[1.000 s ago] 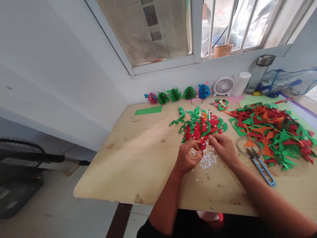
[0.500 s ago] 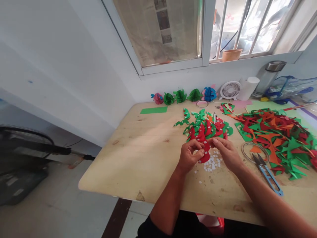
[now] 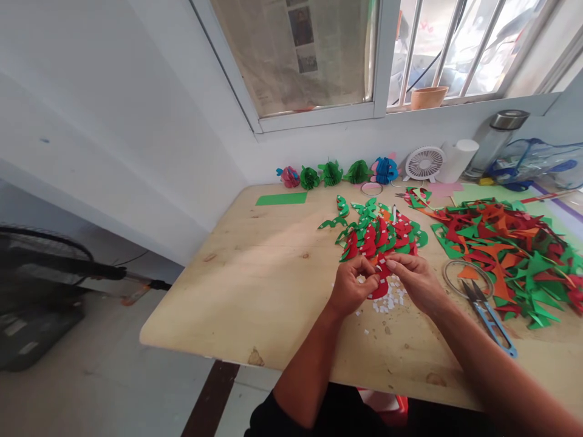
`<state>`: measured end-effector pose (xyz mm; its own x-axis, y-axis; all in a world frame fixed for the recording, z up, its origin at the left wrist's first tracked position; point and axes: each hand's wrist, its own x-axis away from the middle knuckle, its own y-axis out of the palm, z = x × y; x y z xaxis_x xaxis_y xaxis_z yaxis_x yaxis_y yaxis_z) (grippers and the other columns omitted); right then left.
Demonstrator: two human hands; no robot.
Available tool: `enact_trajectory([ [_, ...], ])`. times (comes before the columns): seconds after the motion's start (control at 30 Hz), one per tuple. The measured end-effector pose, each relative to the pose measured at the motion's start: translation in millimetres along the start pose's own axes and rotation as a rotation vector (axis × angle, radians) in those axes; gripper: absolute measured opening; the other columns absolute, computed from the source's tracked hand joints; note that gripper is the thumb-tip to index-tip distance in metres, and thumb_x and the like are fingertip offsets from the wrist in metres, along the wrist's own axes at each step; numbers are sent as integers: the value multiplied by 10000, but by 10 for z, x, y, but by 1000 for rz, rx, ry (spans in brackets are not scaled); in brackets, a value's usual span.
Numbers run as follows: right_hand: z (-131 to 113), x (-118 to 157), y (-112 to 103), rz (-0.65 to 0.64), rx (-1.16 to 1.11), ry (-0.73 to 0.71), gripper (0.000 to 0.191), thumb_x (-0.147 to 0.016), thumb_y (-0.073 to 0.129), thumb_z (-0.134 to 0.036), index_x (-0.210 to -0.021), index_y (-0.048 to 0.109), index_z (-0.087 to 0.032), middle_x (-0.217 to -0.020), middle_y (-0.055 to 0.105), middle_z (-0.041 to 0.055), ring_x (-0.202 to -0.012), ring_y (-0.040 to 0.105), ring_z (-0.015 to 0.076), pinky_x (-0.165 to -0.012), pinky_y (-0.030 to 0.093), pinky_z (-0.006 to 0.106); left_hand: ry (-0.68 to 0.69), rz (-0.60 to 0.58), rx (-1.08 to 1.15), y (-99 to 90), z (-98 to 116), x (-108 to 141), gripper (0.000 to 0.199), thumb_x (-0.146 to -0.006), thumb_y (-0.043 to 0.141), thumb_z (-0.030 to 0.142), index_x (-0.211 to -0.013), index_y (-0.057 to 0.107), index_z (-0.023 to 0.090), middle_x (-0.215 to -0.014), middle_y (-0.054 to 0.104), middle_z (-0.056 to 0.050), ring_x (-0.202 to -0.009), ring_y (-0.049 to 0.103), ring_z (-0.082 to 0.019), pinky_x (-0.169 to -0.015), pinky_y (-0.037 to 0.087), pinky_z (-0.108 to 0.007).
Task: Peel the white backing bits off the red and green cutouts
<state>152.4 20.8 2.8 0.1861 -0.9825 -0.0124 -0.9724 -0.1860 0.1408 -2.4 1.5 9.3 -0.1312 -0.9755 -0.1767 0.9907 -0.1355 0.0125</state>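
My left hand point(image 3: 354, 284) is closed on a red paper cutout point(image 3: 377, 290), pinching it near its left side. The cutout has scalloped edges and small white squares stuck on it. At its upper right edge my right hand point(image 3: 414, 280) has thumb and finger pinched together; whatever lies between those fingertips is too small to make out. Below the cutout, small white paper squares point(image 3: 390, 300) are scattered on the table. Just beyond my hands lies a pile of red and green paper cutouts point(image 3: 376, 233), many dotted with white squares.
Blue-handled thread snips point(image 3: 492, 321) lie right of my right hand beside a roll of clear tape point(image 3: 449, 273). Behind them spreads a heap of paper scraps point(image 3: 510, 255). Paper ornaments point(image 3: 331, 173), a small fan point(image 3: 424, 164) and a glass bottle point(image 3: 494, 145) line the wall. A green strip point(image 3: 281, 199) lies at left.
My right fingertips have shifted slightly at the cutout's upper edge. The left hand keeps its hold, and the whole view has moved a little.
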Motion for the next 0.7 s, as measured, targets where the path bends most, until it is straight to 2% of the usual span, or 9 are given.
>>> enact_trajectory([
  [0.2, 2, -5, 1, 29, -10, 0, 209, -665, 725, -402, -683, 708, -195, -672, 649, 14, -638, 545, 134, -636, 454, 265, -5, -8, 32, 12, 37, -2, 142, -644, 611, 178, -580, 486, 155, -630, 537, 4, -647, 529, -120, -670, 435, -264],
  [0.43, 15, -2, 23, 64, -62, 19, 173, -639, 749, -378, -672, 712, -213, -672, 655, 4, -639, 537, 130, -633, 437, 257, -11, -3, 34, 19, 60, -3, 128, -633, 603, 167, -570, 491, 159, -610, 530, 8, -622, 523, -114, -635, 423, -248],
  [0.7, -4, 4, 24, 63, 78, -32, 198, -702, 690, -385, -646, 674, -196, -603, 589, -17, -590, 481, 114, -572, 390, 232, -25, -16, 34, 42, 33, -11, 153, -634, 599, 165, -556, 468, 159, -599, 525, 10, -588, 491, -100, -591, 390, -232],
])
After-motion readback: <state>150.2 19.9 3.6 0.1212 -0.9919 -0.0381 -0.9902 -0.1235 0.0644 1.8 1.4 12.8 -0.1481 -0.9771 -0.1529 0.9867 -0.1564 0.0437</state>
